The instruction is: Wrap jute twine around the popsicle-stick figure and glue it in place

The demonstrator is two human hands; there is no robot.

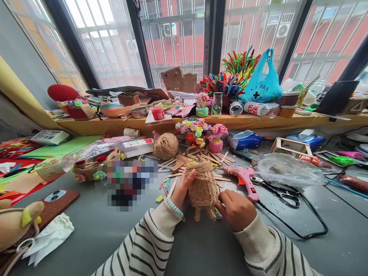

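A small twine-wrapped figure with two short twine legs is held upright above the grey table. My left hand grips its left side, thumb on the front, the other fingers hidden behind it. At the figure's lower right edge, the fingers of my right hand are pinched together; what they hold, if anything, is too small to tell. Behind the figure rests a ball of twine. To the right lies a pink glue gun beside black scissors.
Wooden sticks are scattered behind the figure. The glue gun's black cable loops at the right. A phone and crumpled tissue lie at the left. Pink craft flowers and a plastic bag stand farther back.
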